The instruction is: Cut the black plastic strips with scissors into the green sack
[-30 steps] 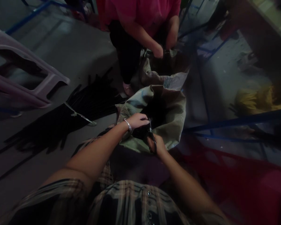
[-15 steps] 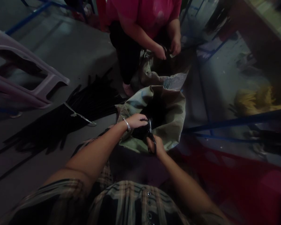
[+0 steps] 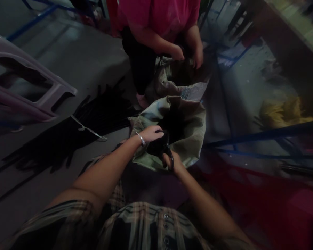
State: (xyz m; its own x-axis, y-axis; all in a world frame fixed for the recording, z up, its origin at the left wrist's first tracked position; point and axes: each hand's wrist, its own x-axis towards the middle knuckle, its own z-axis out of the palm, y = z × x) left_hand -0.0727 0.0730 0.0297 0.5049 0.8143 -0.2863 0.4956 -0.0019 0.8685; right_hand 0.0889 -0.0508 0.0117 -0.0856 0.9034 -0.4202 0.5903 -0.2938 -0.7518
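Over the mouth of a greenish woven sack [image 3: 194,139], my right hand [image 3: 174,162] grips black-handled scissors [image 3: 169,154] with its fingers through the loops. Just left of the blades, my left hand [image 3: 151,133] has its fingers closed on a piece of black material [image 3: 160,140]; its exact kind is too dark to make out. A silver bracelet rings my left wrist. Dark contents fill the shadowed inside of the sack. Whether the scissor blades touch the black piece cannot be told.
A co-worker in a pink top [image 3: 159,17] stands opposite, hands over a second sack [image 3: 169,81]. On the floor at left lies a tied bundle of black strips [image 3: 59,139], beside a pale plastic stool [image 3: 41,100]. Blue metal bars [image 3: 263,135] and a yellow heap [image 3: 281,111] are at right.
The scissor blades, bright and plain before, now show darker against the black piece. My hands stay almost in place. The co-worker's right-side hand in view has lowered toward the second sack.
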